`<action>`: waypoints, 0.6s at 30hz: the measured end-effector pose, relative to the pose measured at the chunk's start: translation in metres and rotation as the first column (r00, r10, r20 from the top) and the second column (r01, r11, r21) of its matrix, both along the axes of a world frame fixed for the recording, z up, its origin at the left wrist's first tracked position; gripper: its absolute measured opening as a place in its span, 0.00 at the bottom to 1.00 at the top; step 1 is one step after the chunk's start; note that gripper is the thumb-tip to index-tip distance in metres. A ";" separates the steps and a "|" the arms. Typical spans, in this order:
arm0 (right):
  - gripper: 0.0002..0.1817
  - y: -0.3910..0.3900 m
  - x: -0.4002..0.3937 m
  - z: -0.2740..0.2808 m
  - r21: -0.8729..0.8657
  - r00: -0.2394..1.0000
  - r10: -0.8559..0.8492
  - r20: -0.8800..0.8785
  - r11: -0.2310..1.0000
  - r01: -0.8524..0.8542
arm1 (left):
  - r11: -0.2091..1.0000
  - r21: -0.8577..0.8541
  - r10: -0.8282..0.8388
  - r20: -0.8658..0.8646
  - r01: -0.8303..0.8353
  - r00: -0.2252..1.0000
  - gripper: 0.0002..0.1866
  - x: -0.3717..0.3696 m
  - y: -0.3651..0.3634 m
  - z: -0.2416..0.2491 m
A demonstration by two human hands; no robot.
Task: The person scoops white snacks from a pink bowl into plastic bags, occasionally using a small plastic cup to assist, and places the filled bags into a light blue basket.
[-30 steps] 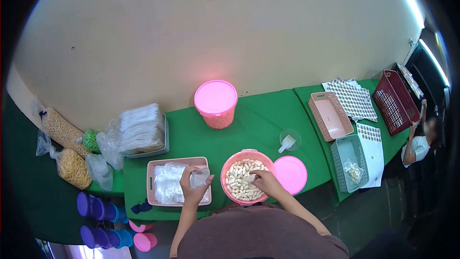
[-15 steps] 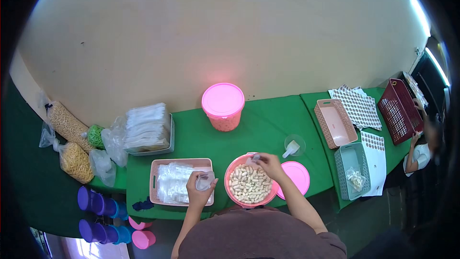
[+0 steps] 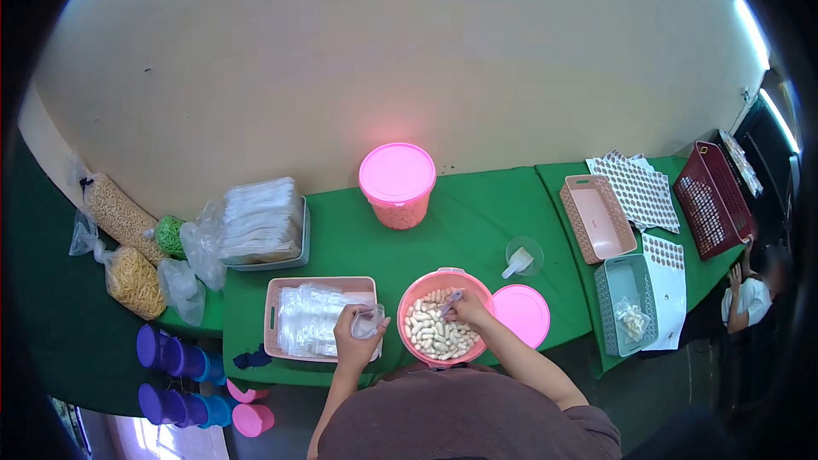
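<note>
My left hand grips a small clear plastic bag, its mouth spread open, over the right side of a pink basket of flat clear bags. Inside the rim of a pink tub, my right hand is closed on a small scoop, which touches the pale, finger-shaped pieces. The pink lid lies on the green cloth beside the tub.
A lidded pink tub stands near the wall. Stacked bags fill a basket at left, near snack sacks. On the right are baskets, sticker sheets, a cup and a person.
My right hand has lowered from the tub's back rim into the pieces with the scoop. My left hand has barely moved. The person at the right has shifted away from the dark red basket.
</note>
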State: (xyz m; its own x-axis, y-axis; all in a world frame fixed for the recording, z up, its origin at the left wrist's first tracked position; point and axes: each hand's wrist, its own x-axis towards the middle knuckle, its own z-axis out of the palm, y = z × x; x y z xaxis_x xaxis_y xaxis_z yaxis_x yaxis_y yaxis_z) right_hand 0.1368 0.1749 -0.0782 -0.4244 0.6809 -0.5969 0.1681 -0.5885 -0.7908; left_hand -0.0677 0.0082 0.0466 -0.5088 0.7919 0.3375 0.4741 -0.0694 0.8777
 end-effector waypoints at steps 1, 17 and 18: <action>0.13 -0.002 0.000 0.007 -0.003 1.000 -0.002 0.000 1.000 0.002 | 1.000 -0.003 -0.010 0.008 0.010 1.000 0.19 0.001 0.000 0.001; 0.13 -0.028 0.028 0.063 -0.106 0.895 -0.339 -0.290 0.941 0.322 | 0.970 -0.159 -0.215 -0.190 0.186 0.958 0.25 0.004 0.023 0.016; 0.13 -0.030 0.031 0.069 -0.077 0.880 -0.348 -0.323 0.936 0.342 | 0.962 -0.171 -0.251 -0.247 0.213 0.936 0.26 0.005 0.027 0.018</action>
